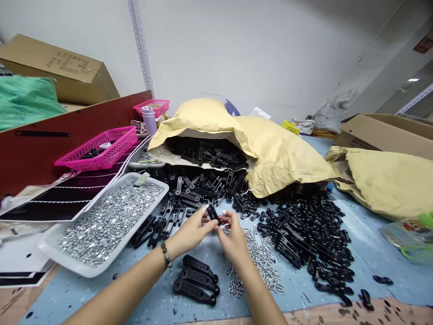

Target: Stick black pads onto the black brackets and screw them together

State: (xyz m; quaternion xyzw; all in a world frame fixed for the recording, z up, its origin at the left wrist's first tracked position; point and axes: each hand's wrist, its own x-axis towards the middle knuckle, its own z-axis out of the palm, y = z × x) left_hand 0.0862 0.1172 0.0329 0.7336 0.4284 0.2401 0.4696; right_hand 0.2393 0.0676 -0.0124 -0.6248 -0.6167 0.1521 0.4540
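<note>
Between my two hands, above the blue table cover, is a small black plastic part (214,215). The fingers of my left hand (196,226) close on it from the left, and my right hand (232,232) grips its right side. Below them lie several black arms with ball ends (196,279), side by side. Loose silver screws (262,257) are spread beside my right wrist, with small round metal pieces (236,288) nearer the front. Behind my hands, flat black slotted pieces (189,194) spill out under an open paper sack (203,118).
On the left stand a white tray (47,246) of silver metal pieces and a pink basket (117,151). A heap of black parts (301,230) covers the right. More yellow sacks (284,149), a cardboard box (389,135) and a clear container (407,234) lie beyond.
</note>
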